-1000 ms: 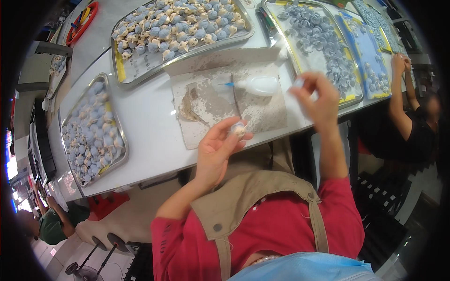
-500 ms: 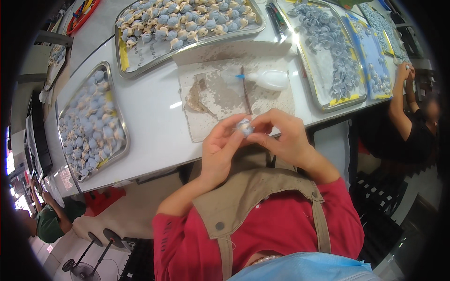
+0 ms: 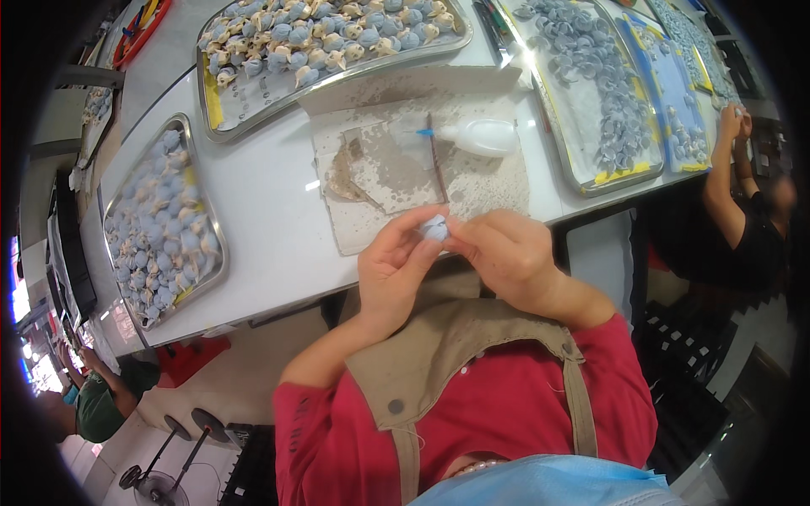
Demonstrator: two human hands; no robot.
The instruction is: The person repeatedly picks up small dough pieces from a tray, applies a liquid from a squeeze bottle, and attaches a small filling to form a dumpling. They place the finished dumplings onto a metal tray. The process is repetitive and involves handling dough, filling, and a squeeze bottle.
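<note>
Between my two hands is a small light-blue rounded piece [image 3: 434, 228], held just past the table's near edge. My left hand [image 3: 395, 263] grips it between thumb and fingers. My right hand [image 3: 509, 253] pinches its right side with fingertips pressed together. Beyond them lies a stained cardboard sheet [image 3: 481, 190]. On that sheet are a white squeeze bottle [image 3: 485, 137] with a blue tip, a thin dark stick [image 3: 436, 164] and a brownish crusted scrap [image 3: 344, 179].
Metal trays of blue-and-cream small pieces stand at the far side [image 3: 205, 84] and at the left [image 3: 221, 253]. Another tray [image 3: 574, 179] at the right holds grey-blue cup-shaped pieces, beside a blue tray [image 3: 666, 101]. A co-worker's hands [image 3: 734, 122] work at far right.
My right hand has turned, its knuckles now more toward the top and its fingers closer over the piece. The piece shows a plainer blue side. The view has shifted slightly.
</note>
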